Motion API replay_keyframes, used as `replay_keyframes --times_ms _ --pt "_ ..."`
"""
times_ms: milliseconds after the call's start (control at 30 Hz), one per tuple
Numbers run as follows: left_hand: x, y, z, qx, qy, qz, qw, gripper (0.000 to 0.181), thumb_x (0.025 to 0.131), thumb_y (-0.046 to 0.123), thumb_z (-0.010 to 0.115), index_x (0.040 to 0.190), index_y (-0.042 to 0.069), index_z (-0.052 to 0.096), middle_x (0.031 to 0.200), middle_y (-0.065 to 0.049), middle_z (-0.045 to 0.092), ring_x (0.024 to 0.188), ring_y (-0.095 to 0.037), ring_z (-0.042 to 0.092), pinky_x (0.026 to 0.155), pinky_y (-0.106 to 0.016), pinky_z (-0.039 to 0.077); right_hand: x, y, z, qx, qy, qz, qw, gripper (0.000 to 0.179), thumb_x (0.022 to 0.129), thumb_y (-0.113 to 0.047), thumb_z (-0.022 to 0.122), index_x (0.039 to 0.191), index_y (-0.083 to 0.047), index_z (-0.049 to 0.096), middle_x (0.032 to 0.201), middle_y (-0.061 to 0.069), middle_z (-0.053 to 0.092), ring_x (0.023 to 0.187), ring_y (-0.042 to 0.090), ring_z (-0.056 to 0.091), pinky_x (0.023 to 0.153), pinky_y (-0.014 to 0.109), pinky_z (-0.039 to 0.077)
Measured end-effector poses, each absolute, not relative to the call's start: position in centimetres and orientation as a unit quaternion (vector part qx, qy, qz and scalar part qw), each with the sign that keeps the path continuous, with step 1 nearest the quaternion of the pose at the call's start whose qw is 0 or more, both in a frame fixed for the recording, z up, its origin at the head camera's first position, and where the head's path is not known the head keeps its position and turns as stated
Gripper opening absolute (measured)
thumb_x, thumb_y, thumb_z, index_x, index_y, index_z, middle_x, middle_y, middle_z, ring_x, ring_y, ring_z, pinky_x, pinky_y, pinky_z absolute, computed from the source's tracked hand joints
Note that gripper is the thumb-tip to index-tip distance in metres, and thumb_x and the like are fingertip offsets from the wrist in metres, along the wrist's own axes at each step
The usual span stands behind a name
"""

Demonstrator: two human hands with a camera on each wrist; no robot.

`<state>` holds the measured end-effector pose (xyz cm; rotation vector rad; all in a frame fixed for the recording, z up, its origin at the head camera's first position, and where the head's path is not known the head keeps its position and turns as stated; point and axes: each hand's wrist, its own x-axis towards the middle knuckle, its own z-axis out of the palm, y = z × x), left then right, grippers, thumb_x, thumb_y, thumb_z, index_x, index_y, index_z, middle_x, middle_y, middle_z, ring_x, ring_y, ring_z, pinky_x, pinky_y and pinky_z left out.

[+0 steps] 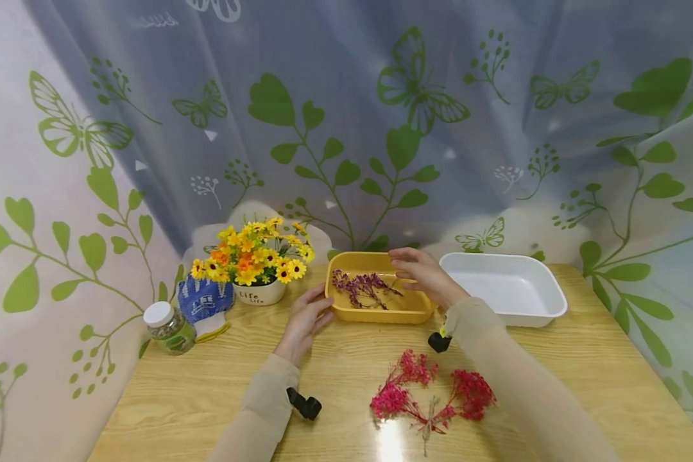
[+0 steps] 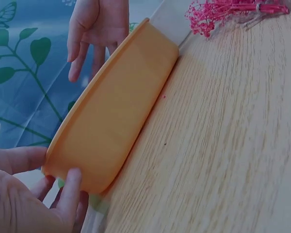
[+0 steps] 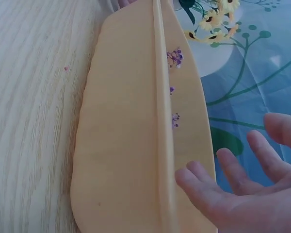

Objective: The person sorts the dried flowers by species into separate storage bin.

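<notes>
A yellow rectangular tray (image 1: 381, 316) stands on the table, holding dried purple flower sprigs (image 1: 365, 289). My left hand (image 1: 305, 323) is at the tray's left end, its fingertips touching the outer wall and rim in the left wrist view. Over the tray's right end hovers my right hand (image 1: 421, 276), fingers spread and nothing held. The right wrist view shows those fingers close to the rim. Nearer to me, on the tabletop, lies a tied bunch of pink-red dried flowers (image 1: 433, 420).
A white tray (image 1: 511, 285) stands just right of the yellow one. To the left are a potted yellow flower arrangement (image 1: 260, 295), a blue-and-white glove (image 1: 205, 305) and a lidded jar (image 1: 170, 327). A patterned curtain (image 1: 346, 128) hangs behind the wooden table (image 1: 208, 385).
</notes>
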<state>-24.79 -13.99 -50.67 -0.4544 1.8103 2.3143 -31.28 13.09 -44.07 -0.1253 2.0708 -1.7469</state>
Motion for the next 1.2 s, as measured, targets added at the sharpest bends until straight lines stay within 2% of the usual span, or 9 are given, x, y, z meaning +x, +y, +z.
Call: replay_keyframes --times_ms 167,400,533,633,733,867,967,1100,1200 --pt "-24.7 -13.8 -50.3 -0.169 0.604 0.776 0.068 0.055 0.102 0.006 0.062 0.156 0.009 0.051 0.158 -0.016 0.053 0.135 -0.032 0.058 0.105 -0.034 0.059 -30.7 14.0 -43.5 -0.062 0.743 -0.636 0.197 0.053 0.112 -0.023 0.051 0.16 -0.005 0.038 0.17 0.019 0.034 0.155 0.045 0.036 0.128 0.062 0.034" --pt "-24.5 -13.7 -50.3 -0.179 0.603 0.775 0.062 0.055 0.103 0.005 0.061 0.156 0.009 0.05 0.16 -0.016 0.051 0.139 -0.034 0.056 0.116 -0.043 0.053 -29.6 17.0 -42.9 -0.072 0.743 -0.644 0.167 0.054 0.113 -0.023 0.05 0.162 -0.007 0.036 0.169 0.021 0.033 0.155 0.044 0.037 0.128 0.06 0.034" --pt "-24.4 -13.8 -50.4 -0.181 0.598 0.779 0.057 0.055 0.103 0.004 0.06 0.157 0.007 0.049 0.161 -0.018 0.049 0.141 -0.036 0.055 0.119 -0.047 0.05 -29.0 19.6 -42.5 -0.067 0.75 -0.647 0.123 0.056 0.112 -0.026 0.052 0.162 -0.01 0.034 0.165 0.019 0.041 0.148 0.037 0.048 0.126 0.056 0.04" --pt "-24.3 -13.8 -50.4 -0.184 0.595 0.781 0.053 0.056 0.103 0.003 0.059 0.157 0.007 0.048 0.161 -0.018 0.048 0.142 -0.037 0.054 0.12 -0.048 0.049 -28.6 21.9 -42.2 -0.058 0.755 -0.648 0.084 0.058 0.111 -0.03 0.054 0.163 -0.011 0.034 0.153 0.007 0.053 0.135 0.021 0.06 0.12 0.046 0.05" --pt "-24.2 -13.7 -50.3 -0.183 0.598 0.779 0.047 0.057 0.104 0.004 0.057 0.159 0.005 0.044 0.162 -0.02 0.046 0.144 -0.038 0.052 0.121 -0.049 0.048 -28.2 24.2 -42.0 -0.05 0.752 -0.656 0.043 0.057 0.11 -0.03 0.057 0.161 -0.013 0.037 0.137 -0.01 0.059 0.122 0.006 0.064 0.108 0.028 0.057" --pt "-23.8 -13.7 -50.1 -0.179 0.619 0.765 0.006 0.061 0.103 0.004 0.057 0.161 0.002 0.038 0.163 -0.022 0.04 0.145 -0.037 0.046 0.122 -0.047 0.046 -27.8 27.2 -42.1 -0.037 0.753 -0.657 -0.012 0.056 0.109 -0.026 0.06 0.16 -0.016 0.04 0.129 -0.019 0.058 0.121 0.002 0.061 0.098 0.015 0.056" --pt "-23.4 -13.5 -49.8 -0.174 0.658 0.731 -0.051 0.055 0.1 0.003 0.059 0.154 0.0 0.045 0.157 -0.023 0.041 0.137 -0.034 0.044 0.112 -0.04 0.046 -27.5 29.0 -42.5 -0.014 0.784 -0.618 -0.054 0.059 0.109 -0.028 0.058 0.163 -0.017 0.037 0.141 -0.01 0.056 0.134 0.012 0.054 0.107 0.02 0.052" --pt "-22.5 -12.5 -48.8 -0.128 0.732 0.659 -0.119 0.035 0.095 0.0 0.064 0.13 -0.002 0.061 0.136 -0.024 0.055 0.115 -0.031 0.052 0.091 -0.03 0.044 -27.2 30.9 -43.1 0.035 0.817 -0.566 -0.104 0.062 0.11 -0.03 0.056 0.166 -0.019 0.032 0.164 0.013 0.041 0.151 0.033 0.037 0.125 0.044 0.039" --pt "-21.6 -11.3 -48.2 -0.037 0.777 0.614 -0.136 0.025 0.095 -0.001 0.068 0.12 -0.001 0.066 0.124 -0.025 0.064 0.105 -0.031 0.059 0.086 -0.026 0.047 -27.0 31.9 -43.8 0.071 0.82 -0.553 -0.126 0.065 0.108 -0.026 0.057 0.167 -0.015 0.03 0.172 0.019 0.03 0.157 0.04 0.028 0.13 0.057 0.028"
